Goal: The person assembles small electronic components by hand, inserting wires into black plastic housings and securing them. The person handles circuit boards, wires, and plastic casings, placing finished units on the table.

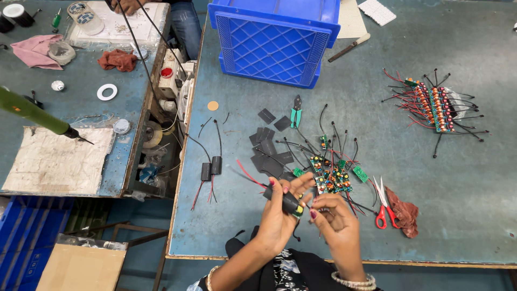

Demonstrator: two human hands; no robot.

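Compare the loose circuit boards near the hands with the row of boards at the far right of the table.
The near circuit boards lie jumbled at mixed angles; the far row of boards is packed side by side in a neat line. The near pile sits among black sleeve pieces; the far row lies apart. Both trail red and black wires.

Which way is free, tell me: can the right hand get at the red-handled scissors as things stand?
Probably yes. The red-handled scissors lie on bare table just right of the right hand, nothing between, though its fingers are busy at the black sleeved part.
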